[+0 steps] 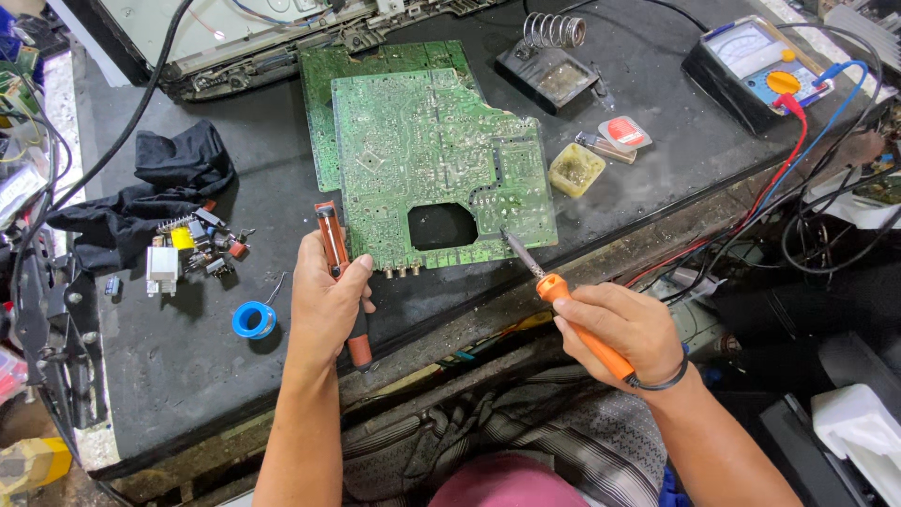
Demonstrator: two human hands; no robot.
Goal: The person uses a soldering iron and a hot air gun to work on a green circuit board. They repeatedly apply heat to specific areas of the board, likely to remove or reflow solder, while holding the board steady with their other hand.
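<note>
Dark, grimy workbench (188, 376) is bearing everything. Left hand (324, 300) is gripping a red desoldering pump (340, 272); right hand (624, 329) is clasping an orange soldering iron (563, 300), its tip touching the green circuit board (432, 160). Farther back, a multimeter (755, 70) is sitting.

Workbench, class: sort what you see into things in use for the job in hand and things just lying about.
In use: soldering iron in right hand; desoldering pump in left hand; green circuit board.

Lying about: black cloth, blue solder spool, loose components, multimeter.
</note>
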